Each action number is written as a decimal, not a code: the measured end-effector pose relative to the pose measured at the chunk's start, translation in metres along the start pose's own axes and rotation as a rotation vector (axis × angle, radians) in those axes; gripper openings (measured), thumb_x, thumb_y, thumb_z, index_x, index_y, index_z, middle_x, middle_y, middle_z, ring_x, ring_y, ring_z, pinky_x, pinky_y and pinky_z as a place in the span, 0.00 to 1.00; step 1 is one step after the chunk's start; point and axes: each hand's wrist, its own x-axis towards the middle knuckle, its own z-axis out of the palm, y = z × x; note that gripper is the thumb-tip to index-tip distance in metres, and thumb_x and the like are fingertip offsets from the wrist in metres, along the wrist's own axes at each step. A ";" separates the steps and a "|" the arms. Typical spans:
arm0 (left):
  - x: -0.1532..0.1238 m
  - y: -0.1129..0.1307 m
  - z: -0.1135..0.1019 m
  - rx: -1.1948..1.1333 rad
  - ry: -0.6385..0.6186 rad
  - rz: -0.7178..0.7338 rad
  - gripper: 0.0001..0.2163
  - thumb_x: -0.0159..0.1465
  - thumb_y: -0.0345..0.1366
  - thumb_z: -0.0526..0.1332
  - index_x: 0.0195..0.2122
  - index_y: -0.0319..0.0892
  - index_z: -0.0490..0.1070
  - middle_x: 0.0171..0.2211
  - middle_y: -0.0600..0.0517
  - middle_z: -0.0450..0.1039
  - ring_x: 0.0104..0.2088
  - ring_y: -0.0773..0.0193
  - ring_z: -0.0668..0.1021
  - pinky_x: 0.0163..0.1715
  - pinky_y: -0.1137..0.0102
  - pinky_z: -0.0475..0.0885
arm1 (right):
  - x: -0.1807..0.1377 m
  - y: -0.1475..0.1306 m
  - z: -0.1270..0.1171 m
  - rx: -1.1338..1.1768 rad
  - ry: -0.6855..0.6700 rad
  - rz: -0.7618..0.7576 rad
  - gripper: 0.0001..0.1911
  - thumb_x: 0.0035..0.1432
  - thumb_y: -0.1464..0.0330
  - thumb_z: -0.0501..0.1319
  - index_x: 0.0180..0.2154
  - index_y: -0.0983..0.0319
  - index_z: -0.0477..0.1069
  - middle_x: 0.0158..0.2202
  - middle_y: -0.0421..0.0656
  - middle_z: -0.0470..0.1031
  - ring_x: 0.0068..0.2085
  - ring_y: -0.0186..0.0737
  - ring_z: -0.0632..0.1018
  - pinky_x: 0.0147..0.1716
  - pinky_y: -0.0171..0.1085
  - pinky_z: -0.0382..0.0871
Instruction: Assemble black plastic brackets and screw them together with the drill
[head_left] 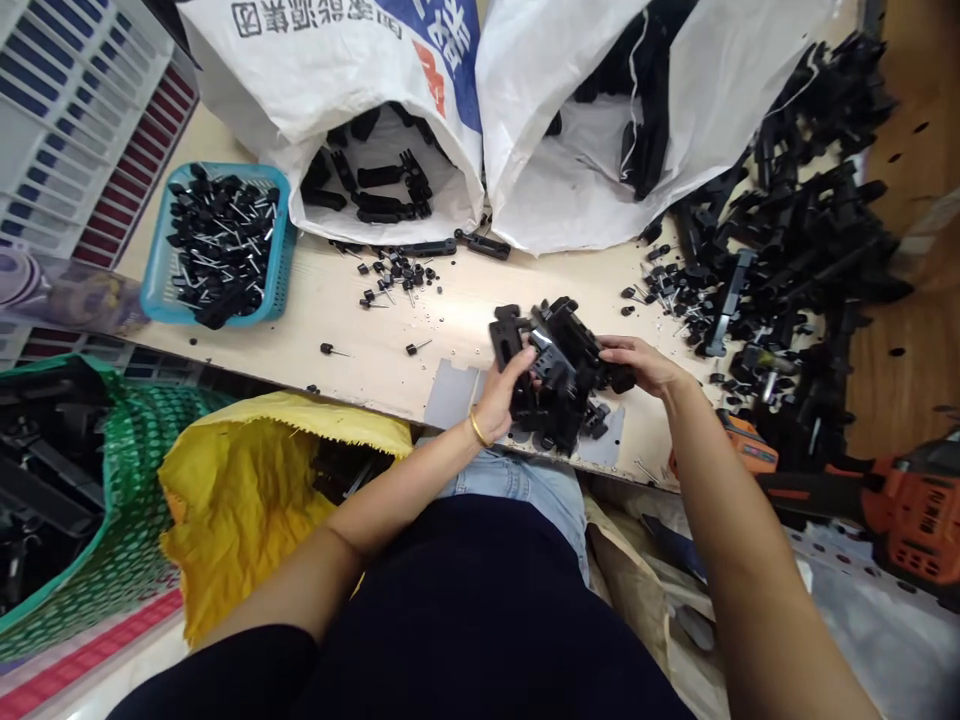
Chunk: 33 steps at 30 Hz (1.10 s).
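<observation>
A cluster of black plastic parts [566, 400] lies near the table's front edge, over a grey plate [454, 392]. My left hand [504, 400], with a gold bangle at the wrist, is closed on a black plastic part [510, 345] at the cluster's left side. At the right side, the fingers of my right hand [637, 362] are closed on another black plastic part [577, 335]. The parts overlap, so their exact outlines cannot be told. Some of the fingertips are hidden behind them.
A blue basket [281, 250] of black-headed screws stands at the left. Two white sacks [345, 80] with black parts lie at the back. Loose screws [394, 275] are scattered mid-table. A heap of black parts [817, 230] and an orange power tool [922, 520] are at the right.
</observation>
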 end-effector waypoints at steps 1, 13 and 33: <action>-0.002 -0.007 0.003 0.048 -0.036 0.024 0.22 0.53 0.47 0.70 0.46 0.43 0.71 0.40 0.51 0.75 0.39 0.62 0.76 0.45 0.65 0.70 | -0.002 0.001 0.007 -0.044 -0.031 0.013 0.27 0.36 0.57 0.73 0.39 0.64 0.75 0.33 0.45 0.78 0.31 0.39 0.76 0.31 0.37 0.69; -0.003 -0.044 0.013 0.276 0.041 0.280 0.16 0.55 0.45 0.69 0.40 0.41 0.73 0.43 0.48 0.74 0.48 0.58 0.73 0.53 0.64 0.65 | -0.016 0.036 0.055 0.174 0.498 -0.311 0.22 0.41 0.54 0.67 0.35 0.62 0.70 0.31 0.39 0.75 0.33 0.36 0.75 0.34 0.35 0.71; -0.042 -0.010 0.032 -0.101 0.096 -0.013 0.24 0.55 0.48 0.68 0.51 0.47 0.67 0.46 0.51 0.72 0.47 0.60 0.74 0.40 0.68 0.74 | -0.154 0.060 0.128 -0.304 0.482 -0.412 0.13 0.49 0.54 0.66 0.28 0.56 0.70 0.37 0.47 0.69 0.48 0.55 0.71 0.51 0.54 0.66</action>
